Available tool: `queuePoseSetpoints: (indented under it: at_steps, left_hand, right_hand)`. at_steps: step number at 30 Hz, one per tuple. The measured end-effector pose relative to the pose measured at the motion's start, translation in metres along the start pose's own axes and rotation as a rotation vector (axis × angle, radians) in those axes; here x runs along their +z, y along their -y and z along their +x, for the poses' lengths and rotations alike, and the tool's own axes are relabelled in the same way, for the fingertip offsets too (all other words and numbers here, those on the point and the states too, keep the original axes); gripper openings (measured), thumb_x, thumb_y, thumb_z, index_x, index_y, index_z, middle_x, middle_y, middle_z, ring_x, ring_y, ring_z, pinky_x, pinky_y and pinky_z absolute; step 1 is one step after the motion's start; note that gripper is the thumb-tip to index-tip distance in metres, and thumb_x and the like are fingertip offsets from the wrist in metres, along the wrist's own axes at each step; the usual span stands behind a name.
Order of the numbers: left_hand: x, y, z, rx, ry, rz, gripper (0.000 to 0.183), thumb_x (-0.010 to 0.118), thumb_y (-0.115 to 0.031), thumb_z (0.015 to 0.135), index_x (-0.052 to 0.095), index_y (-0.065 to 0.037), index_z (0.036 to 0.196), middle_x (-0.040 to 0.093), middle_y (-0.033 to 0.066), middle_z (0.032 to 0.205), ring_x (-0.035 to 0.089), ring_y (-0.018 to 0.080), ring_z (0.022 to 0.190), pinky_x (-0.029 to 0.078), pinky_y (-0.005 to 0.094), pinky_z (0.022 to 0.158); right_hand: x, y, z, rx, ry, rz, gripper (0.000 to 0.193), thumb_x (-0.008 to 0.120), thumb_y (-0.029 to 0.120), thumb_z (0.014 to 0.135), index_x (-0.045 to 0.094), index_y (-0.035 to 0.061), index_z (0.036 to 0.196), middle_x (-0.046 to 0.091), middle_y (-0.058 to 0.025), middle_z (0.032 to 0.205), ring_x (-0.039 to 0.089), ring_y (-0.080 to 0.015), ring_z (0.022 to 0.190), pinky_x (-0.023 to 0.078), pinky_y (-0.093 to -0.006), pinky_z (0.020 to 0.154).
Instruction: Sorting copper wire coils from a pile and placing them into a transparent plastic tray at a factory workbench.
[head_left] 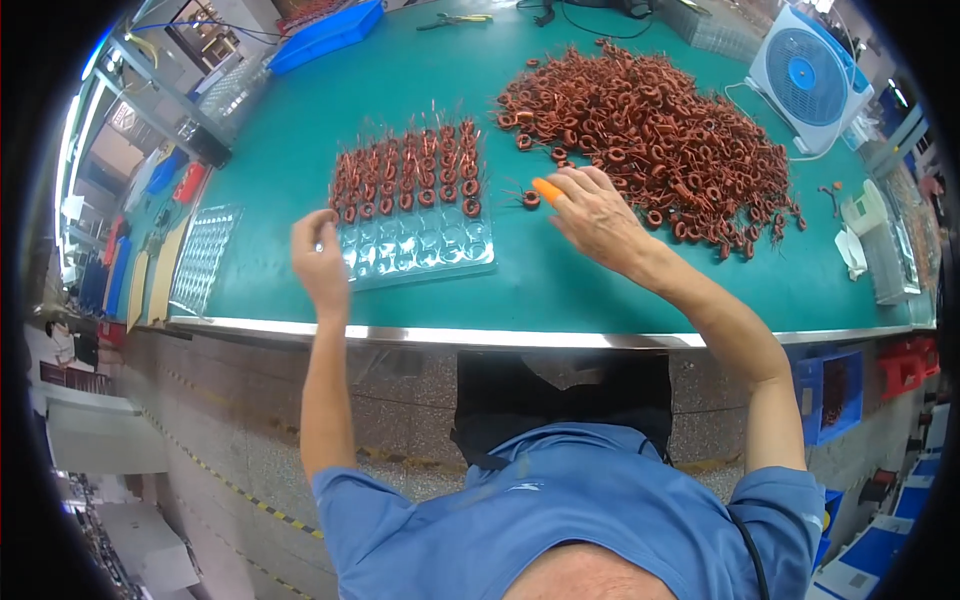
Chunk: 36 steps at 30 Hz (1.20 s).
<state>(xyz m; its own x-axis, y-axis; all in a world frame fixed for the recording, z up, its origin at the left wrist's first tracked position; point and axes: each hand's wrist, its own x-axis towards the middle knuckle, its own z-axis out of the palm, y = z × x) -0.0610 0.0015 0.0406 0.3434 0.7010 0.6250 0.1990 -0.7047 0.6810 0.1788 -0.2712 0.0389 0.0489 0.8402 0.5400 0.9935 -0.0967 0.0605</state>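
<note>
My left hand (320, 262) is at the left edge of a clear plastic tray (420, 262), its fingers curled together beside the front row of coils; anything pinched in them is hidden. Copper-wound ring coils (408, 172) with upright wire ends fill the tray's back rows, while the front pockets hold none. To the right, my right hand (603, 222) hovers palm down at the near left side of a large heap of the same coils (650, 130). Its fingers are loosely apart, one wearing an orange finger cot (547, 191). A single coil (531, 200) lies just beside that covered tip.
A second clear tray (205, 260) rests at the table's left end. Farther back are a blue bin (325, 38) and pliers (455, 20). A blue-and-white fan (808, 75) stands at the back right, near a clear plastic box (885, 250). The white table edge (450, 338) runs before me.
</note>
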Motion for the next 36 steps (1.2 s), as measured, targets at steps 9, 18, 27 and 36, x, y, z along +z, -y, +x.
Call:
queuePoseSetpoints:
  at_steps: [9,18,27,36]
  left_hand:
    - [0.035,-0.072,-0.071,-0.191,0.416,-0.704,0.013,0.055,-0.004,0.096,0.060,0.000,0.107,0.066,0.0082,0.097,0.061,0.0144,0.084,0.049,0.0265,0.075]
    - [0.070,-0.133,-0.112,-0.784,0.656,-1.177,0.043,0.041,-0.034,0.103,0.047,0.001,0.128,0.061,0.0121,0.103,0.065,0.0198,0.085,0.056,0.0307,0.071]
    - [0.079,-0.130,-0.113,-0.396,0.770,-0.834,0.023,0.061,-0.020,0.096,0.052,-0.001,0.106,0.055,0.0036,0.080,0.051,0.0083,0.057,0.039,0.0201,0.046]
    - [0.082,-0.137,-0.129,-0.475,0.835,-0.948,0.040,0.053,-0.032,0.100,0.039,-0.003,0.123,0.059,0.0102,0.081,0.057,0.0158,0.056,0.044,0.0221,0.047]
  right_hand:
    - [0.048,-0.010,0.017,0.332,0.094,0.440,0.026,0.062,0.012,0.085,0.055,-0.0041,0.104,0.060,-0.0193,0.096,0.060,-0.0334,0.095,0.049,-0.0428,0.083]
    - [-0.029,0.064,-0.004,0.570,-0.102,1.185,0.020,0.068,0.018,0.086,0.068,-0.0013,0.093,0.068,-0.0122,0.089,0.065,-0.0183,0.080,0.052,-0.0303,0.071]
    - [-0.035,0.043,-0.036,0.746,0.129,1.713,0.047,0.048,0.045,0.100,0.067,0.0021,0.104,0.064,-0.0023,0.082,0.061,-0.0108,0.071,0.048,-0.0238,0.064]
    - [-0.043,0.058,-0.038,0.604,-0.122,1.051,0.025,0.065,0.023,0.090,0.067,-0.0020,0.095,0.068,-0.0118,0.073,0.064,-0.0175,0.066,0.051,-0.0308,0.062]
